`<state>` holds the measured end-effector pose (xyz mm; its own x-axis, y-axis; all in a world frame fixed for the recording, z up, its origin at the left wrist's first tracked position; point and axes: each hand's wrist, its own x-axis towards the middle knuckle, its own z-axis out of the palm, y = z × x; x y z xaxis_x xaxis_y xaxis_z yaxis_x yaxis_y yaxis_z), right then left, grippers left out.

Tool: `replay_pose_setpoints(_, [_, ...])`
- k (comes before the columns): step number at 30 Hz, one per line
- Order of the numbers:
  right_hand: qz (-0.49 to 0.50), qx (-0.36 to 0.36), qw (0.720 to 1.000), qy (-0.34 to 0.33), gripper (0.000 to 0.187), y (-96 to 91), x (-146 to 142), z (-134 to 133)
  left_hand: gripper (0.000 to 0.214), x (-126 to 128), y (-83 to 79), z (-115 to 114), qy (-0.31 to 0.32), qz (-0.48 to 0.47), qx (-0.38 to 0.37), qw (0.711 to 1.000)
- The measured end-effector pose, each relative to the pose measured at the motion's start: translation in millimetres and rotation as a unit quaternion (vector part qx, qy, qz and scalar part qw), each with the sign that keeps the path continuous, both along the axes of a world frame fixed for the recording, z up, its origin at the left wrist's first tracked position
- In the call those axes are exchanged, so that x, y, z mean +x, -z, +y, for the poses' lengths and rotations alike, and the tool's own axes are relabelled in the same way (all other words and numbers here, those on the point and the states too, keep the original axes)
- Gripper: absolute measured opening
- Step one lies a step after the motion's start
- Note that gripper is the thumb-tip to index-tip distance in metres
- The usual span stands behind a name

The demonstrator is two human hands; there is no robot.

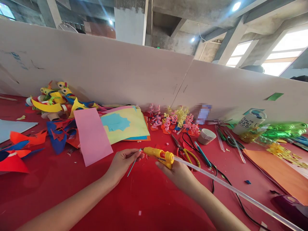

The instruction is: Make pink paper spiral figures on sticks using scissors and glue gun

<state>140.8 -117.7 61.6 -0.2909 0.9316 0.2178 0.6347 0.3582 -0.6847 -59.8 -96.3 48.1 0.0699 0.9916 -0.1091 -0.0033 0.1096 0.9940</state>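
Note:
My right hand (pixel 176 175) is wrapped round a yellow hot glue gun (pixel 156 153), held level over the red table. From its back end a long clear glue stick (pixel 231 187) runs down to the lower right. My left hand (pixel 125 162) pinches a thin blue-green strip (pixel 131 167) that hangs down from the fingertips. The strip's upper end is close to the gun's nozzle; whether they touch I cannot tell. Behind the hands lie a pink paper sheet (pixel 93 136) and a pile of coloured paper with a yellow sheet (pixel 141 123) and blue cut piece (pixel 115 122) on top.
Scissors (pixel 185 150), a blue pen (pixel 202 154) and a black cord (pixel 231 183) lie to the right. A paper cup (pixel 206 136) stands near curly paper pieces (pixel 179 117). Finished-looking paper figures (pixel 54 96) are heaped at left. A pale partition (pixel 96 67) closes the back.

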Motion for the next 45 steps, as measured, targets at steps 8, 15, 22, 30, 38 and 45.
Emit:
replay_pose_setpoints(8, [-0.004,-0.015,1.0,0.004,0.035,-2.5,-0.1,0.8,0.026,-0.3,2.9,0.3,0.004,-0.014,-0.002,1.0])
replay_pose_setpoints(15, [0.016,-0.021,1.0,-0.005,0.034,-5.1,-0.3,0.6,0.026,-0.2,3.5,0.7,0.003,-0.013,0.001,1.0])
replay_pose_setpoints(22, [0.007,-0.017,1.0,-0.008,0.033,-5.8,1.4,0.0,0.027,-0.3,4.1,0.5,0.003,-0.003,0.006,1.0])
replay_pose_setpoints(30, [-0.002,-0.016,1.0,-0.007,0.034,-4.4,1.2,0.0,0.027,-0.8,3.9,0.6,-0.001,-0.017,-0.002,1.0])
replay_pose_setpoints(38, [-0.004,-0.006,1.0,0.003,0.034,-3.0,2.2,0.9,0.026,-1.2,4.3,1.0,0.014,-0.001,-0.002,1.0])
replay_pose_setpoints(45, [-0.005,-0.024,1.0,0.012,0.033,-6.0,5.0,4.6,0.026,-0.9,4.6,0.8,0.02,-0.002,-0.003,1.0])
